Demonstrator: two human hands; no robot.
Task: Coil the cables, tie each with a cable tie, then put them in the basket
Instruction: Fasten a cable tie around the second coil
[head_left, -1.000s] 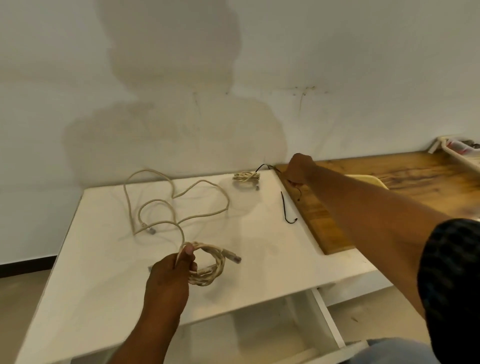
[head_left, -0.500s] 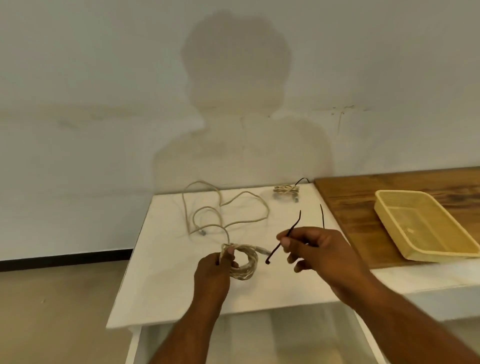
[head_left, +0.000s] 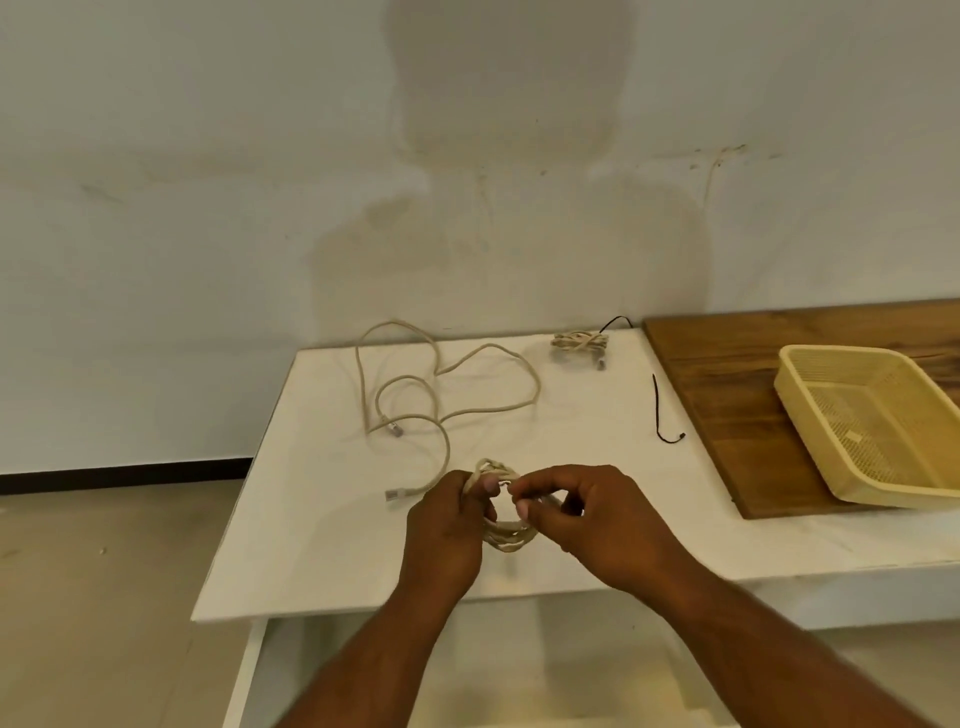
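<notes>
Both my forearms reach forward over the white table (head_left: 322, 519). My left hand (head_left: 447, 525) grips the coiled cable (head_left: 508, 539) from its left side. My right hand (head_left: 597, 525), fingers curled, pinches its right side. The basket (head_left: 831, 349) sits well apart, rightward.

No writing, brand mark, number or sign is legible anywhere in this scene. A small pale patch (head_left: 852, 435) on the mesh floor of the yellow basket (head_left: 836, 351) may be a label, but it is too small to read. The coiled cable (head_left: 506, 538), the loose cable (head_left: 483, 358) with its clear plugs and the tied bundle (head_left: 579, 341) show no readable print on their beige jackets. The white table (head_left: 597, 467), the wooden board (head_left: 727, 395) and the wall (head_left: 208, 208) carry only stains and grain.
</notes>
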